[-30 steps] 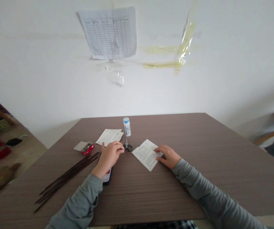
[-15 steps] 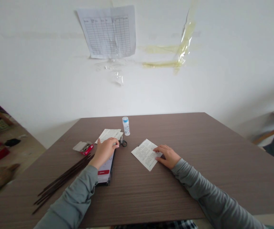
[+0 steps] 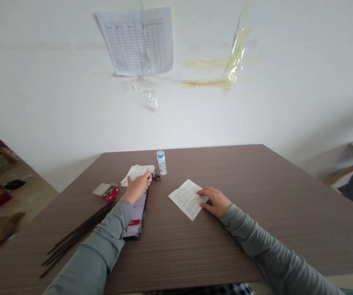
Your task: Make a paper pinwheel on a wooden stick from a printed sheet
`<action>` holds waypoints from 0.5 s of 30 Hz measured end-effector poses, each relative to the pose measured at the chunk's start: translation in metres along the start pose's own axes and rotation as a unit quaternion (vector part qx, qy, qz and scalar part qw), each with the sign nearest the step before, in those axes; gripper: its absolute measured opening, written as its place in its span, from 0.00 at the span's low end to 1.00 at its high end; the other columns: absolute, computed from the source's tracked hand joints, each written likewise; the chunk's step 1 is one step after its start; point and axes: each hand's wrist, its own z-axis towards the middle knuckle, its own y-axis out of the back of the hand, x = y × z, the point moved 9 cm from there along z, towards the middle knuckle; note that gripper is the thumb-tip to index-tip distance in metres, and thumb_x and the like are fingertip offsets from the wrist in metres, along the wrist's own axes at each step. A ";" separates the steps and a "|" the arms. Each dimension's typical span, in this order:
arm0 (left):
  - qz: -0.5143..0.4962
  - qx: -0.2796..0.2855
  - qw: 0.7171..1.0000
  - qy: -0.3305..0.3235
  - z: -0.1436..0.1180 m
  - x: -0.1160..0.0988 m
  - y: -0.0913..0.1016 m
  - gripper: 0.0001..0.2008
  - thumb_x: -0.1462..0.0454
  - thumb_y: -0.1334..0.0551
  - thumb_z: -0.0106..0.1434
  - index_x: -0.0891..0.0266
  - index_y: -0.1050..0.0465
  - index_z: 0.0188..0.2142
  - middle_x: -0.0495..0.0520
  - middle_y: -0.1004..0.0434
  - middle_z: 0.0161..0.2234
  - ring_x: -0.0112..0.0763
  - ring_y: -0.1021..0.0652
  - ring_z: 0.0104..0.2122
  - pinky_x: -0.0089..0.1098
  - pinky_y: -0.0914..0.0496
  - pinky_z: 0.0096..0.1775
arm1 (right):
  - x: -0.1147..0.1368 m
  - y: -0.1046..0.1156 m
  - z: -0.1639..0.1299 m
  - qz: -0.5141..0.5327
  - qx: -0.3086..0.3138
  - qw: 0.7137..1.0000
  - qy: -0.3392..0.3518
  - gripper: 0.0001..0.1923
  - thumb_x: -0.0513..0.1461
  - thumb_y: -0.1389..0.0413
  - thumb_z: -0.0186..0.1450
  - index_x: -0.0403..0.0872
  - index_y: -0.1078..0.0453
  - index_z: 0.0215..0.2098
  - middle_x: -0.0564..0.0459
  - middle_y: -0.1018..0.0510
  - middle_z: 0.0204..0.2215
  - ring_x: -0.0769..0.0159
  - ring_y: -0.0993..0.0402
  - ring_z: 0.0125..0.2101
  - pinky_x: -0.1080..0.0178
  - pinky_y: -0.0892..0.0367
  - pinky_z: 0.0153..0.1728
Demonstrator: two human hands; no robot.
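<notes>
My left hand (image 3: pixel 138 187) is closed, its fingertips pinched at a small pair of scissors (image 3: pixel 156 177) with dark handles; the blades are mostly hidden by the fingers. Right behind the hand lies a stack of printed paper pieces (image 3: pixel 136 170). Under my left wrist, a phone (image 3: pixel 137 213) with a lit screen lies flat. My right hand (image 3: pixel 216 200) rests on the right corner of a printed, roughly square paper (image 3: pixel 185 199), with thumb and fingers apart. That paper lies turned cornerwise on the table.
A white bottle with a blue band (image 3: pixel 161 163) stands behind the scissors. To the left are an opened red-and-white box (image 3: pixel 110 191) of small items and several thin dark sticks (image 3: pixel 78 233) on the brown table (image 3: pixel 256 237). A wall (image 3: pixel 201 119) rises behind.
My left hand has moved slightly forward and its fingers have closed in at the scissors. The scissors have shifted a little away from me. My right hand and the paper have stayed put.
</notes>
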 end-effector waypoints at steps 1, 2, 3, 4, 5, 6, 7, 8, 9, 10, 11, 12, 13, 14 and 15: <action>0.000 -0.001 1.000 0.001 0.000 0.000 0.000 0.17 0.67 0.43 0.89 0.52 0.14 0.54 0.57 0.01 0.52 0.53 0.06 0.61 0.82 0.39 0.85 | 0.000 0.000 0.000 -0.002 0.002 1.000 -0.003 0.23 0.39 0.26 0.75 0.52 0.09 0.67 0.38 0.06 0.63 0.37 0.09 0.64 0.35 0.16 0.69; -0.001 -0.004 1.000 0.002 0.000 -0.001 0.000 0.17 0.67 0.43 0.89 0.53 0.14 0.54 0.58 0.01 0.53 0.53 0.07 0.62 0.82 0.39 0.85 | 0.000 0.001 0.000 -0.003 0.002 1.000 -0.004 0.23 0.39 0.26 0.75 0.52 0.09 0.67 0.38 0.06 0.63 0.37 0.09 0.64 0.36 0.16 0.69; -0.003 -0.007 1.000 0.001 0.000 -0.001 0.000 0.17 0.67 0.43 0.89 0.53 0.14 0.55 0.58 0.01 0.55 0.54 0.07 0.63 0.83 0.39 0.84 | 0.001 0.001 0.000 -0.003 0.002 1.000 -0.004 0.23 0.40 0.25 0.75 0.52 0.09 0.67 0.39 0.06 0.62 0.37 0.10 0.64 0.36 0.16 0.69; -0.006 -0.011 1.000 -0.002 0.000 -0.002 0.000 0.17 0.66 0.43 0.89 0.53 0.13 0.55 0.60 0.01 0.57 0.56 0.08 0.65 0.83 0.39 0.84 | 0.001 0.002 0.000 -0.001 0.002 1.000 -0.004 0.23 0.40 0.25 0.75 0.53 0.09 0.67 0.39 0.06 0.62 0.38 0.10 0.64 0.37 0.16 0.69; -0.010 -0.013 1.000 -0.005 -0.001 -0.003 0.000 0.16 0.66 0.42 0.88 0.53 0.13 0.54 0.61 0.02 0.59 0.57 0.09 0.67 0.84 0.38 0.84 | 0.002 0.002 -0.001 0.001 0.001 1.000 -0.004 0.22 0.40 0.25 0.75 0.52 0.08 0.67 0.39 0.06 0.62 0.38 0.10 0.64 0.37 0.16 0.69; -0.014 -0.015 1.000 -0.009 -0.001 -0.005 0.000 0.15 0.66 0.41 0.87 0.53 0.13 0.53 0.62 0.03 0.62 0.59 0.10 0.69 0.85 0.37 0.83 | 0.002 0.003 -0.001 0.003 0.001 1.000 -0.004 0.22 0.40 0.24 0.75 0.52 0.08 0.67 0.38 0.06 0.62 0.38 0.10 0.64 0.38 0.16 0.69; -0.017 -0.015 1.000 -0.013 -0.002 -0.005 0.000 0.14 0.66 0.40 0.86 0.53 0.13 0.52 0.63 0.04 0.65 0.60 0.11 0.71 0.85 0.37 0.83 | 0.002 0.003 -0.001 0.005 0.002 1.000 -0.004 0.22 0.40 0.24 0.75 0.52 0.08 0.66 0.38 0.06 0.62 0.38 0.10 0.64 0.38 0.16 0.69; -0.020 -0.015 1.000 -0.017 -0.002 -0.006 0.000 0.13 0.66 0.39 0.85 0.54 0.13 0.50 0.64 0.04 0.66 0.62 0.12 0.72 0.86 0.37 0.82 | 0.002 0.003 0.000 0.006 0.002 1.000 -0.004 0.21 0.40 0.25 0.75 0.52 0.08 0.66 0.38 0.06 0.62 0.38 0.09 0.64 0.38 0.16 0.69; -0.023 -0.014 0.999 -0.020 -0.002 -0.006 0.000 0.13 0.66 0.38 0.84 0.54 0.13 0.48 0.64 0.05 0.67 0.62 0.13 0.72 0.87 0.36 0.82 | 0.002 0.003 0.000 0.006 0.003 1.000 -0.004 0.21 0.40 0.25 0.75 0.52 0.08 0.66 0.39 0.06 0.62 0.37 0.10 0.63 0.37 0.16 0.70; -0.025 -0.012 0.999 -0.022 -0.002 -0.006 0.000 0.12 0.67 0.37 0.83 0.55 0.13 0.47 0.63 0.04 0.66 0.62 0.13 0.72 0.87 0.37 0.82 | 0.002 0.003 -0.001 0.006 0.004 1.000 -0.004 0.21 0.40 0.25 0.75 0.52 0.08 0.66 0.39 0.06 0.62 0.37 0.10 0.63 0.36 0.16 0.70; -0.026 -0.012 0.999 -0.024 -0.001 -0.005 0.000 0.12 0.67 0.37 0.81 0.55 0.13 0.46 0.63 0.04 0.65 0.62 0.12 0.71 0.87 0.37 0.82 | 0.002 0.003 -0.001 0.006 0.004 1.000 -0.004 0.22 0.40 0.25 0.75 0.52 0.09 0.66 0.39 0.06 0.62 0.37 0.10 0.64 0.36 0.16 0.70; -0.026 -0.012 0.999 -0.025 -0.001 -0.004 -0.001 0.12 0.68 0.37 0.81 0.55 0.13 0.45 0.63 0.03 0.64 0.62 0.12 0.70 0.88 0.38 0.83 | 0.002 0.003 -0.001 0.006 0.005 1.000 -0.003 0.22 0.40 0.26 0.76 0.52 0.09 0.67 0.39 0.06 0.62 0.37 0.10 0.64 0.35 0.16 0.70; -0.026 -0.013 0.999 -0.027 -0.001 -0.004 -0.001 0.12 0.68 0.37 0.80 0.55 0.14 0.44 0.63 0.03 0.63 0.61 0.11 0.70 0.88 0.39 0.83 | 0.002 0.003 -0.001 0.005 0.005 1.000 -0.002 0.22 0.40 0.26 0.76 0.52 0.09 0.67 0.39 0.07 0.63 0.37 0.10 0.64 0.35 0.16 0.70; -0.026 -0.014 0.999 -0.030 -0.001 -0.003 -0.001 0.12 0.69 0.37 0.79 0.55 0.14 0.43 0.63 0.03 0.62 0.62 0.11 0.70 0.89 0.40 0.83 | 0.003 0.002 -0.001 0.006 0.005 1.000 0.000 0.22 0.40 0.26 0.76 0.52 0.09 0.67 0.39 0.07 0.63 0.37 0.10 0.64 0.35 0.16 0.70; -0.026 -0.015 0.999 -0.033 -0.001 -0.003 -0.002 0.12 0.69 0.37 0.78 0.55 0.14 0.42 0.63 0.03 0.62 0.62 0.11 0.70 0.90 0.40 0.83 | 0.003 0.003 -0.001 0.006 0.004 1.000 0.001 0.22 0.40 0.26 0.76 0.52 0.09 0.67 0.39 0.07 0.63 0.37 0.10 0.64 0.35 0.16 0.70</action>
